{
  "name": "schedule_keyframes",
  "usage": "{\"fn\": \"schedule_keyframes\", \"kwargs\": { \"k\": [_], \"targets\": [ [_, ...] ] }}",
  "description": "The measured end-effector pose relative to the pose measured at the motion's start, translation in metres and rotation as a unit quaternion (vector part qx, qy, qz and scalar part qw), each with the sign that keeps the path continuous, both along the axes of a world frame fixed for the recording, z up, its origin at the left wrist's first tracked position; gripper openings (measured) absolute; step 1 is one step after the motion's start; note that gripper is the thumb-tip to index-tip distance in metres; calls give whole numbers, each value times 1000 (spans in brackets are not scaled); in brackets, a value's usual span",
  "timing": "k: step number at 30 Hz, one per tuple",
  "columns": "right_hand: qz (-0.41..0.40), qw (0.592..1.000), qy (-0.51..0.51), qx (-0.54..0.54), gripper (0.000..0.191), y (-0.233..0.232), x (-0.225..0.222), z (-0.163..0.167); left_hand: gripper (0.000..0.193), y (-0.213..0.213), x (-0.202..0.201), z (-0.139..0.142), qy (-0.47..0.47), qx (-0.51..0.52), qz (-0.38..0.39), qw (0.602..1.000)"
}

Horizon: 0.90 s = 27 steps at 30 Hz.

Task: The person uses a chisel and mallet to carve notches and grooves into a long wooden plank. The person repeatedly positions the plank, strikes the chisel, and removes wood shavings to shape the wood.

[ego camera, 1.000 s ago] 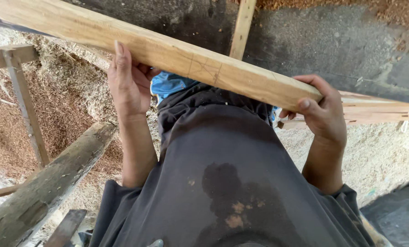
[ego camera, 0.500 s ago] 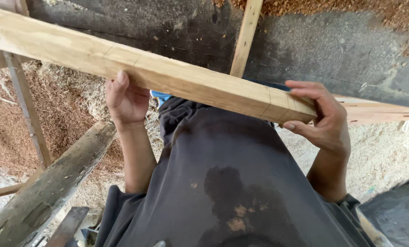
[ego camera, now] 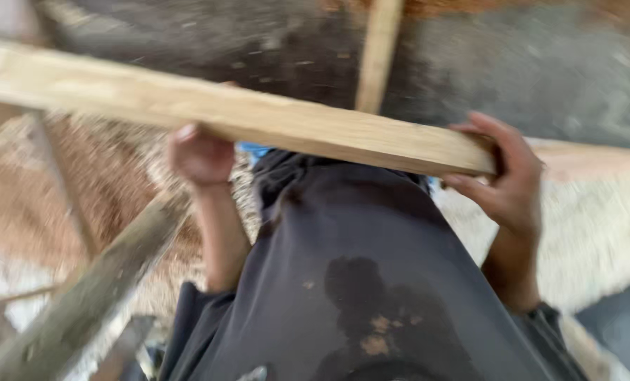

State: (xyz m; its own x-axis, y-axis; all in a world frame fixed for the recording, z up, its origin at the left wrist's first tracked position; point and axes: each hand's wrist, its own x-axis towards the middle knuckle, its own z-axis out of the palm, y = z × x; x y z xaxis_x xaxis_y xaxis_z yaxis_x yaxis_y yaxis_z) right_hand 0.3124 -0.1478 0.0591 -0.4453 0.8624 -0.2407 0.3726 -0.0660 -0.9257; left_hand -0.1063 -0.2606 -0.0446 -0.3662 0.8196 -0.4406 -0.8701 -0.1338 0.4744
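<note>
- While the picture is smeared with motion blur, the main thing reads clearly: a long pale wooden plank (ego camera: 258, 120) runs across the view in front of the person's body, above a dark stained shirt (ego camera: 371, 282).
- Its long axis runs from upper left to lower right, sloping slightly down toward the right; the left end runs out of frame, and the right end stops at the right hand.
- The right hand (ego camera: 505, 183) is at that near end, fingers curled over the top and around the end face, thumb below; it looks clamped on the plank.
- The left hand (ego camera: 200, 154) sits under the plank's lower edge, roughly a third of the way along what shows, closed like a fist against the wood. Whether its fingers wrap the far side I cannot tell, as the plank hides them.
- The hands are well apart, one on each side of the body, with both forearms rising steeply from the sleeves to the plank.
- The right hand is at the end and the left is nearer the middle, so most of the length lies out to the left, beyond the left hand.
- A thinner wooden strip (ego camera: 378, 53) stands upright behind the plank, against a dark grey wall (ego camera: 540, 70).
- A weathered grey beam (ego camera: 82, 303) slants at lower left, over sawdust (ego camera: 19, 204) spread on the ground.
</note>
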Motion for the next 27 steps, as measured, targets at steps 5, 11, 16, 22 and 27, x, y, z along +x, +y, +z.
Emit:
{"fn": "schedule_keyframes", "kwargs": {
  "k": [5, 11, 16, 22, 27],
  "targets": [
    [-6, 998, 23, 54, 62, -5, -2, -10, 71, 6, -14, 4, -4, 64, -58, 996],
    [-41, 998, 40, -5, 58, -6, 4, -19, 71, 9, -18, 9, 4, 55, -63, 997],
    [-56, 993, 97, -28, 54, 0, 12, -31, 54, 12, -7, 10, 83, -7, -15, 996],
    [-142, 935, 251, -209, 39, 7, 9, -43, 55, 25, -11, 6, 253, -150, -85, 952],
    [-167, 926, 278, -193, 38, 10, -8, -42, 66, -1, -25, -3, 350, -184, -229, 890]
  ]
}}
